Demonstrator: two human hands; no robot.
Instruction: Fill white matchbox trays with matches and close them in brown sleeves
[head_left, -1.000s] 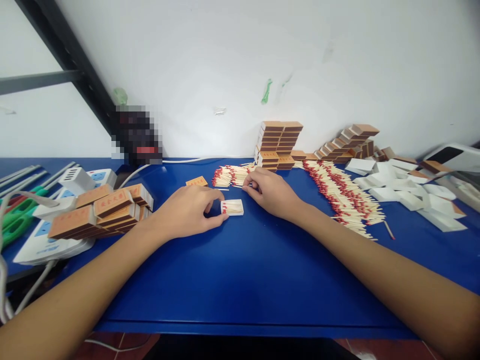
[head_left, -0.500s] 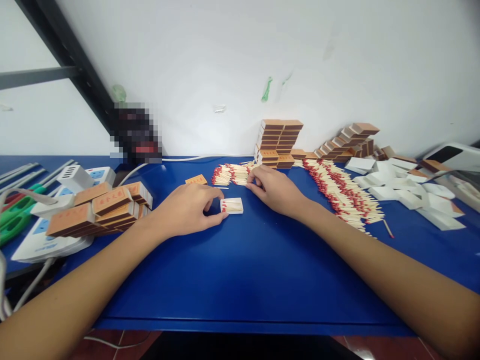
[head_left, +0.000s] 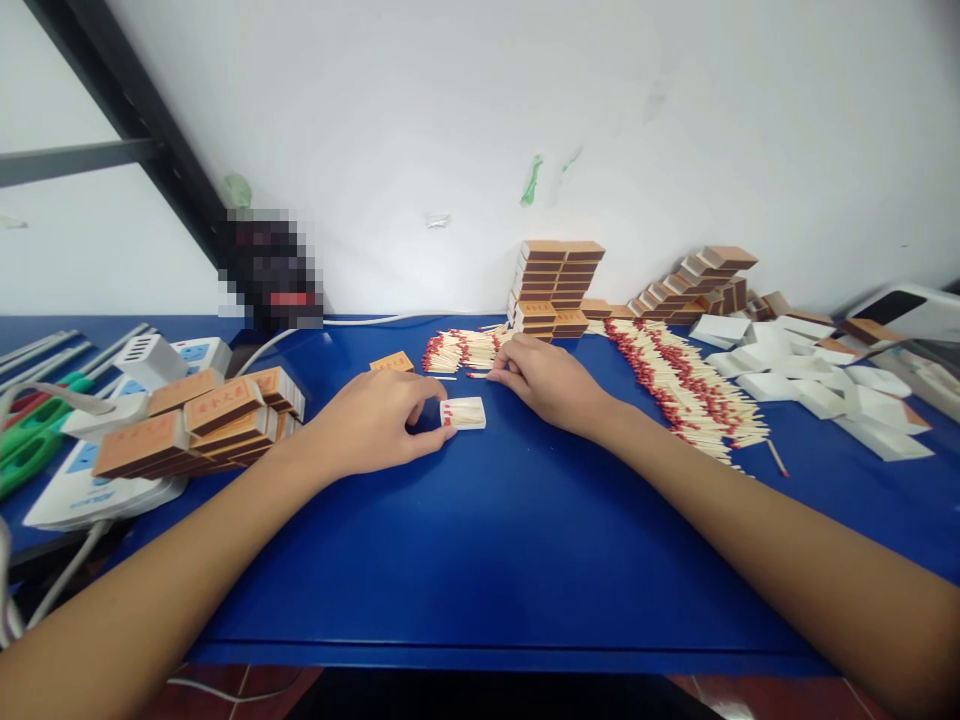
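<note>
A small white tray (head_left: 471, 413) with some red-tipped matches in it lies on the blue table (head_left: 480, 560). The thumb and index finger of my left hand (head_left: 375, 420) grip its left end. Beyond it, at the near edge of a small pile of matches (head_left: 459, 348), my right hand (head_left: 551, 385) has its thumb and finger pinched on a match (head_left: 478, 376). An orange matchbox cover (head_left: 392, 362) lies behind my left hand.
Stacked matchboxes (head_left: 559, 275) stand by the wall, with leaning ones (head_left: 697, 280) further right. A long match pile (head_left: 682, 390) and white trays (head_left: 814, 370) lie right. Matchboxes (head_left: 217, 410) rest on a power strip (head_left: 82, 490) at left, near green scissors (head_left: 34, 440).
My right hand has drawn slightly left and nearer, and a match now shows at its fingertips. My left hand still holds the tray.
</note>
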